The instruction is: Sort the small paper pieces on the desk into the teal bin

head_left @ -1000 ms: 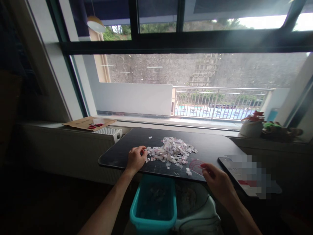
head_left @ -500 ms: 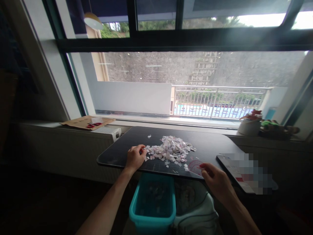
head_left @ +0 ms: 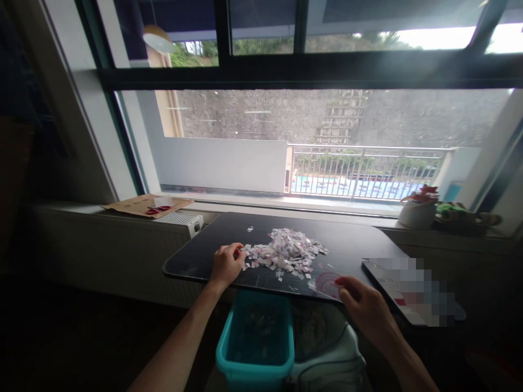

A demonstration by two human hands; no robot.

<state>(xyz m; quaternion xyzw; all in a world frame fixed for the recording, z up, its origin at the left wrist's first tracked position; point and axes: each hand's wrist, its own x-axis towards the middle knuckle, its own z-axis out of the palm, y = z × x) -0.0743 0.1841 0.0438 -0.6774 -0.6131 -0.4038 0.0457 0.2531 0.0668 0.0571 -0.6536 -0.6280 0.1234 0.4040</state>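
Left hand (head_left: 226, 265) pinches paper scraps (head_left: 286, 251); right hand (head_left: 363, 306) grips a pink protractor (head_left: 327, 283); no legible writing.

A dark rectangular tabletop with rounded corners (head_left: 204, 256) stands against a wide window. A heap of small white and pink paper scraps (head_left: 286, 251) lies near its centre. The left hand (head_left: 226, 265), loosely curled, rests at the heap's left edge, fingertips touching the scraps. The right hand (head_left: 365, 311) is at the table's near edge, fingers on a clear pink-printed protractor (head_left: 327, 281). A teal plastic bin (head_left: 256, 340) sits below the table edge, between the forearms. A white flowerpot (head_left: 417, 214) stands on the sill at right; a flattened brown cardboard sheet (head_left: 141, 205) lies on the sill at left.
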